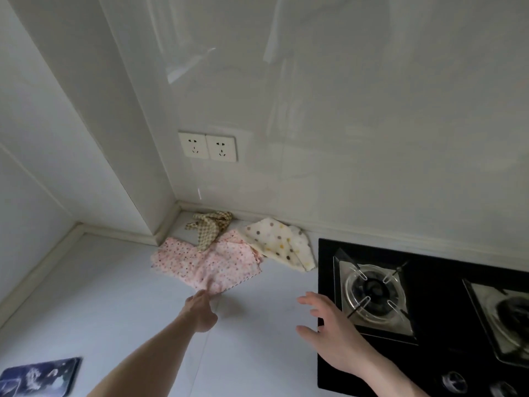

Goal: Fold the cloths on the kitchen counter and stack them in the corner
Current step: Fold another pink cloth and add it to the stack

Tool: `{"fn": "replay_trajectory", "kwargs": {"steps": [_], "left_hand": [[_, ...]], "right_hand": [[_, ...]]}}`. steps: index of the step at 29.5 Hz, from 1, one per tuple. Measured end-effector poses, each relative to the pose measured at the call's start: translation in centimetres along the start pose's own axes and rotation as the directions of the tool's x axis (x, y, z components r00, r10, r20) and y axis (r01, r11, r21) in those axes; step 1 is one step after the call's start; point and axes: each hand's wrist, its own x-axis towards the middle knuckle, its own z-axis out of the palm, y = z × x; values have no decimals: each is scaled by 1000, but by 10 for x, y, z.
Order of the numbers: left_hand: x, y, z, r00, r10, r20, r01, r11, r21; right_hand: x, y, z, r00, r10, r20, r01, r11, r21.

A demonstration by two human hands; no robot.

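Three cloths lie unfolded on the pale counter (120,305) near the wall corner. A pink floral cloth (206,262) is spread nearest me. A crumpled tan checked cloth (210,226) lies partly on it, against the wall. To the right sits a cream cloth with coloured dots (282,243). My left hand (200,309) reaches forward and pinches the near edge of the pink cloth. My right hand (329,325) hovers with fingers spread over the counter at the left edge of the hob, holding nothing.
A black glass gas hob (429,353) with two burners and front knobs fills the right side. A double wall socket (207,146) sits above the cloths. A dark blue patterned flat object (40,376) lies at the lower left. A boxed wall column juts out left of the cloths.
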Motion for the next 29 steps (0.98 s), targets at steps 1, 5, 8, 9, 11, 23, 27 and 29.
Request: {"fn": "replay_trajectory", "kwargs": {"steps": [1, 5, 8, 9, 11, 23, 27, 29], "left_hand": [[1, 1, 1, 1000, 14, -15, -14, 1000, -1], [-16, 9, -10, 970, 78, -232, -99, 992, -82], [-41, 12, -32, 857, 107, -504, -216, 963, -163], [-52, 13, -40, 821, 116, -560, -261, 947, -187], [-72, 17, -55, 766, 142, -628, -349, 911, -219], [-185, 63, -114, 806, 288, -517, -548, 692, -470], [-202, 72, -108, 844, 319, -432, -521, 681, -515], [-206, 77, -101, 847, 319, -425, -513, 699, -498]], "right_hand": [[0, 0, 1, 1000, 3, -5, -3, 1000, 2], [0, -5, 6, 1000, 14, -6, -14, 999, 32], [2, -9, 11, 1000, 9, -2, -9, 999, 40], [3, -11, 13, 1000, 3, 5, -4, 999, 40], [5, -15, 15, 1000, -7, 17, 6, 999, 37], [-1, -54, 43, 988, -126, 93, 119, 990, 70], [-12, -65, 66, 988, -100, 121, 86, 990, 114], [-17, -69, 72, 988, -90, 122, 72, 986, 148]]}}
